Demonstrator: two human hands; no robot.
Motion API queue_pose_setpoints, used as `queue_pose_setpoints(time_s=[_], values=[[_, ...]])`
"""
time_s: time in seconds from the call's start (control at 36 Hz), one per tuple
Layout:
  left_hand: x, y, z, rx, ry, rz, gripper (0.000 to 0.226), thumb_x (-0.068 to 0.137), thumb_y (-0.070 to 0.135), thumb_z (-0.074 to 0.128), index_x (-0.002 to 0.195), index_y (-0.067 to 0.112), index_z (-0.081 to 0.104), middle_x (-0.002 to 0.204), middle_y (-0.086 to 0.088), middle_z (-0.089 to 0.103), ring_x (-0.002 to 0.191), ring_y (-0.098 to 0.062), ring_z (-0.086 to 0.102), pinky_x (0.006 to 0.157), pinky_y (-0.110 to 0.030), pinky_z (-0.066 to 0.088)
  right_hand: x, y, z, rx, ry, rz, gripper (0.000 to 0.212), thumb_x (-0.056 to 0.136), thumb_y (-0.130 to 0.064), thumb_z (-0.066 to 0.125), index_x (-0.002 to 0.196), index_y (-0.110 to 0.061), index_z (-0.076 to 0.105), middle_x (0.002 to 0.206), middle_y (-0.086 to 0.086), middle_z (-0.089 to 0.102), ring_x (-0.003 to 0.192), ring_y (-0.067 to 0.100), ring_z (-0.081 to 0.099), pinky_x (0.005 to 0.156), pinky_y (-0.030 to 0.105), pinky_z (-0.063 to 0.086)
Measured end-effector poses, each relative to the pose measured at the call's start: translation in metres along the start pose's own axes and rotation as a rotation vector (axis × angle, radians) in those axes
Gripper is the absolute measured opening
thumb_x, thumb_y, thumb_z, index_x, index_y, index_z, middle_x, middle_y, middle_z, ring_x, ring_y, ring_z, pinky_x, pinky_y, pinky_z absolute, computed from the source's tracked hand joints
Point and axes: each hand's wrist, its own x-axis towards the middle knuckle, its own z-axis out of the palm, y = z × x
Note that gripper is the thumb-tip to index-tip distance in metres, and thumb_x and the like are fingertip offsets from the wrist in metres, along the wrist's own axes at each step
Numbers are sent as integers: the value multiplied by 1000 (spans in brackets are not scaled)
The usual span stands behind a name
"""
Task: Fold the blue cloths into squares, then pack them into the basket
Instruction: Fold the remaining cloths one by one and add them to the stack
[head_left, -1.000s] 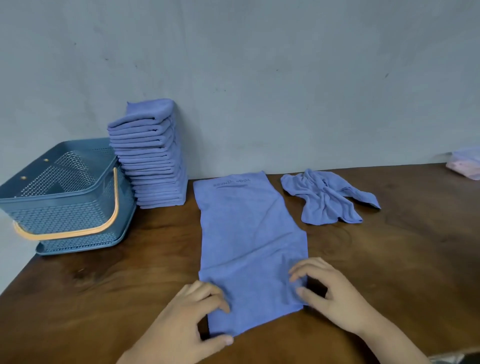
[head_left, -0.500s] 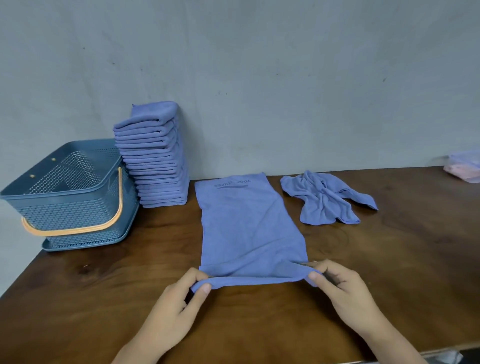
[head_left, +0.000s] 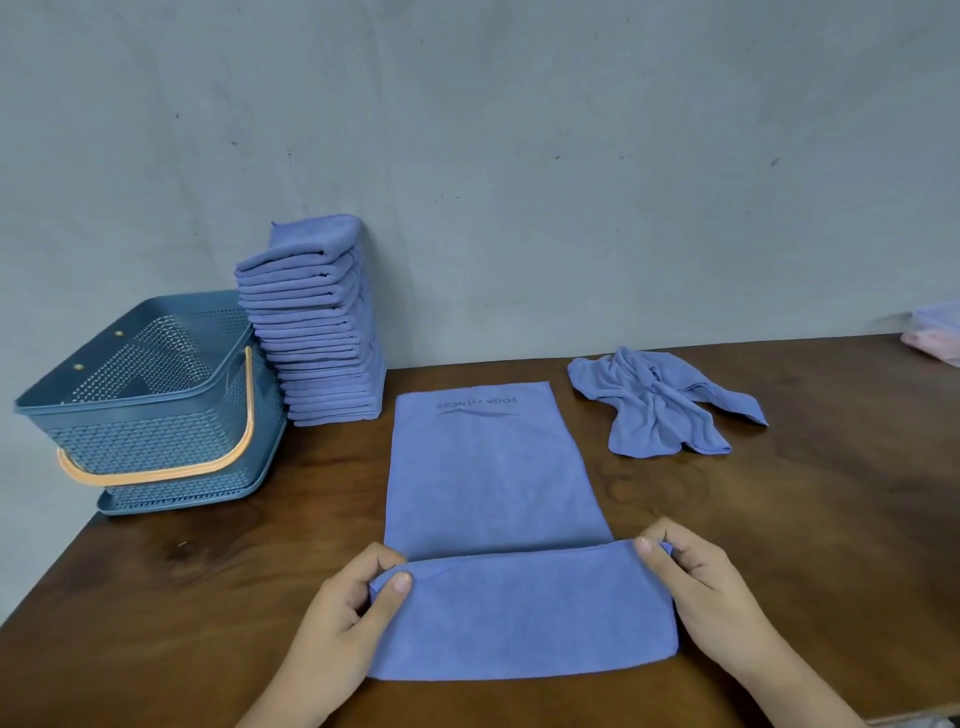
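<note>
Blue cloth (head_left: 493, 478), lower centre of frame: lies flat as a long strip on the table (head_left: 831, 519), printed logo at its upper end. The near end is turned up and over, so a doubled band runs across the bottom of the strip.

L hand (head_left: 343, 613) pinches the band's left corner, thumb on top and fingers curled under. R hand (head_left: 711, 597) does the same at the right corner. Both are clamped on the cloth, set apart by the cloth's width.

Step in hand, by the look of it: the lengthwise fold toward the logo end, just begun. The fold is short of halfway, so this piece isn't square yet.

Progress:
- Done: tall stack of folded cloths (head_left: 317, 332), centre-left, against the wall (head_left: 519, 156). Many pieces; count unclear.
- Left: this cloth, plus one crumpled cloth (head_left: 654, 410), right of centre, well apart from the hands.
- Packing seems not begun.

Containers: one blue mesh basket (head_left: 145, 441) at the left edge of frame, just beside the stack, with its orange handle (head_left: 171, 470) swung down across the front wall. No cloth is seen in the part of its interior that shows; the near inside is hidden by the wall.

Far right edge: pinkish item (head_left: 935, 343), blurred, can't ID.
</note>
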Motion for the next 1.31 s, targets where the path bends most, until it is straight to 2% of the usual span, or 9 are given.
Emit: queue_pose_setpoints(time_s=[0.11,0.33,0.47,0.58,0.64,0.69,0.81,0.97,1.31], values=[[8,3,-5,-103,17,-2,43,98,52,60,89,10,65,76,-6,54,72,-15,50,67,-24,38,13,-7,6,-11,15,10,35,103,-38,58,85,-9,62,80,15,53,74,14,51,75,36,41],[78,11,-21,-268,59,-59,40,100,35,63,80,1,54,85,-31,50,80,-28,49,78,-40,32,87,-30,18,31,87,48,37,108,-41,54,77,-22,60,74,-10,52,71,4,49,74,29,39],[150,15,-32,-213,199,-144,33,106,21,60,74,14,63,79,-7,62,81,-20,57,80,-38,40,165,-33,24,-16,178,46,45,108,-44,54,76,-14,48,67,-3,38,60,9,36,62,30,31],[216,-3,-34,126,350,-276,29,109,43,50,116,22,68,117,0,72,116,-22,64,93,-36,46,234,-16,33,-172,269,43,37,108,-44,53,81,-18,55,70,-10,50,67,11,50,66,34,37],[230,-16,-26,374,383,-263,47,109,49,45,141,17,55,142,-7,59,134,-28,52,107,-42,42,252,-5,41,-263,250,113,32,107,-46,55,123,-21,64,113,-6,66,107,17,64,87,35,47],[228,-28,-10,578,343,-107,50,109,50,43,144,16,52,145,-5,56,135,-28,50,112,-45,42,255,7,51,-421,212,95,51,105,-47,57,146,-17,53,142,6,57,130,27,56,104,41,47],[211,-48,27,920,62,132,57,104,61,30,139,26,58,141,7,59,135,-20,52,116,-42,37,242,30,74,-739,31,-125,47,105,-42,56,147,-20,55,150,1,53,140,26,47,113,41,41],[191,-71,38,961,-279,-76,75,102,77,19,167,44,4,176,17,-7,162,-11,-14,131,-47,-7,219,44,87,-995,-337,-88,69,106,-71,19,168,-42,8,176,-14,-6,162,14,-8,132,47,-1],[108,-44,47,1001,-304,-91,75,101,79,12,163,48,-16,170,20,-29,155,-9,-33,130,-46,-13,136,32,81,-1055,-365,-77,71,102,-75,10,164,-49,-12,171,-18,-26,156,6,-28,131,44,-11]])
